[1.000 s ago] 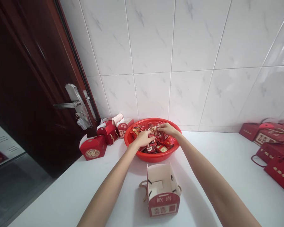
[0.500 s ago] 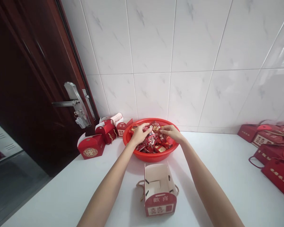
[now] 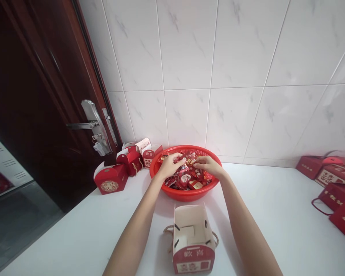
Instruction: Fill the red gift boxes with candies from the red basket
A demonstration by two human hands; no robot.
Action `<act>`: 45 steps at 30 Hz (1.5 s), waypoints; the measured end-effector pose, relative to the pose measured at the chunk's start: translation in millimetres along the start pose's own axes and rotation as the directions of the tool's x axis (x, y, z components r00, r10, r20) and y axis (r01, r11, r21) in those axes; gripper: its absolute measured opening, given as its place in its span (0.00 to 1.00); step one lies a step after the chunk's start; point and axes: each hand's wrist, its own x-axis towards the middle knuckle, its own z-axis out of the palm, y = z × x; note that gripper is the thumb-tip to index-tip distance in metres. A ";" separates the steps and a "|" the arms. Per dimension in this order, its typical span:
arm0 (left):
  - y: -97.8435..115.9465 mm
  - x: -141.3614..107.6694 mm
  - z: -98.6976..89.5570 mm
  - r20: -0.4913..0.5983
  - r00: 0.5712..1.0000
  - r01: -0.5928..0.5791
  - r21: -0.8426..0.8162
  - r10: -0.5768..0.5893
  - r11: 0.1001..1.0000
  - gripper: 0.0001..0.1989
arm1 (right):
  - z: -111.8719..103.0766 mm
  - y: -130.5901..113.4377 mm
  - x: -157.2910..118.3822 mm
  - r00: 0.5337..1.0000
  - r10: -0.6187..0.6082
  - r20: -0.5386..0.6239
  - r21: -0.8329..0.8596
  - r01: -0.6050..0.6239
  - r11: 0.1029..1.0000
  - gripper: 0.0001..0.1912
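Observation:
A red plastic basket (image 3: 185,196) full of red-wrapped candies (image 3: 186,179) stands against the wall, and both hands reach into it. My left hand (image 3: 170,167) is over the left part of the pile, thumb and fingers closed at the edge of a red candy packet with gold print (image 3: 191,157). From the right, my right hand (image 3: 210,166) pinches the lower right of that packet. Some fingertips are hidden among the wrappers. In front of the basket, between my forearms, sits an open red gift box (image 3: 194,256) with a pale inside and rope handles.
Several red gift boxes (image 3: 110,179) stand at the table's left back, beside a dark door (image 3: 46,76) with a metal handle (image 3: 83,125). More red boxes (image 3: 336,191) sit along the right side. White tiled wall (image 3: 186,115) rises behind the white table (image 3: 264,203).
The view has shifted slightly, so the boxes at the right sit further right. Both hands stay in the basket; the packet between them is a little lower, and candies around it have shifted.

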 end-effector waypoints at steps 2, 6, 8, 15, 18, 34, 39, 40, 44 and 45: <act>2.0 -0.6 -0.6 0.013 1.000 -0.001 0.004 0.001 1.000 0.13 | 0.1 -0.6 0.1 1.000 0.001 0.015 0.004 -0.001 1.000 0.15; 5.7 -1.3 -1.7 0.064 0.998 -0.027 0.001 0.027 1.000 0.13 | -0.5 -0.6 -0.3 0.999 0.003 0.039 0.018 -0.004 1.000 0.19; 7.3 -1.9 -1.8 0.102 0.994 -0.040 -0.015 0.042 0.999 0.14 | -1.0 -0.3 -0.9 0.999 -0.004 0.050 0.030 0.002 1.000 0.22; 8.7 -6.7 -2.4 0.224 0.974 -0.014 -0.064 0.028 0.998 0.17 | -2.3 -1.3 -4.3 0.998 -0.042 0.056 -0.002 0.042 0.999 0.24; 5.3 -7.2 -2.5 0.241 0.970 -0.014 -0.042 0.024 0.999 0.17 | -2.3 -2.4 -5.2 0.996 -0.047 0.080 0.020 0.046 0.999 0.24; 17.8 -4.8 -9.8 0.296 0.955 0.066 -0.304 0.029 0.950 0.20 | -1.8 -12.1 -9.6 0.964 -0.069 0.256 0.128 0.036 0.991 0.20; 20.0 -6.1 -9.8 0.278 0.960 0.073 -0.299 0.014 0.951 0.21 | -0.1 -8.4 -7.3 0.951 -0.093 0.295 0.118 0.060 0.991 0.22; 20.3 -6.4 -9.6 0.282 0.959 0.081 -0.311 0.011 0.947 0.21 | 0.1 -8.0 -7.1 0.953 -0.091 0.287 0.121 0.058 0.991 0.22; 19.9 -6.6 -8.5 0.289 0.957 0.097 -0.348 0.009 0.932 0.24 | 0.2 -8.2 -7.4 0.959 -0.087 0.268 0.144 0.050 0.988 0.22; 19.7 -6.5 -8.4 0.288 0.957 0.094 -0.347 0.011 0.933 0.25 | -0.1 -8.9 -7.8 0.956 -0.090 0.280 0.151 0.049 0.987 0.22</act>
